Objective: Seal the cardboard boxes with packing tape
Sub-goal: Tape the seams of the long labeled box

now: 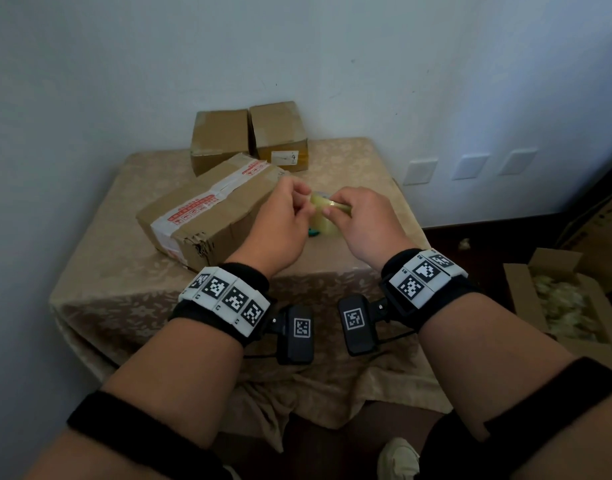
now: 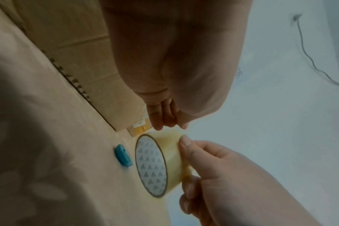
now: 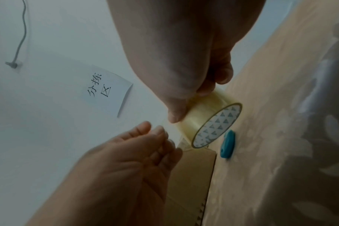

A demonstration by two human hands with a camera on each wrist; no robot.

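A: Nearest, both hands up over the beige floral-patterned tablecloth. Right hand clamped round the clear yellowish roll of packing tape, thumb on the smooth outer band, other fingers curled under it.

B: And the left hand?

A: Fingertips bunched together at the top rim of the roll, thumb raised; picking for the loose end, by the look of it (no free strip visible yet, so hard to call a firm pinch).

B: Roll off the cloth?

A: Held just above it, between the two hands. Glossy film, stiff ring core, grey-triangle print lining the inside. Just beside it, lying on the cloth, a small teal plastic cutter, rounded and matte.

B: Progress, then?

A: Early, at a guess. Just beyond the left hand, the long brown corrugated cardboard box, near corner crushed and frayed, lying at an angle with an old white-and-red printed tape strip along its top seam. No fresh clear tape to be seen on it.

B: Farther back?

A: Two smaller brown cardboard cubes against the pale wall, side by side, the right one bearing a white label over yellowish tape. Whether properly sealed, cannot tell. Likely left to do: free the end, pull a length, lay it, cut, repeat.
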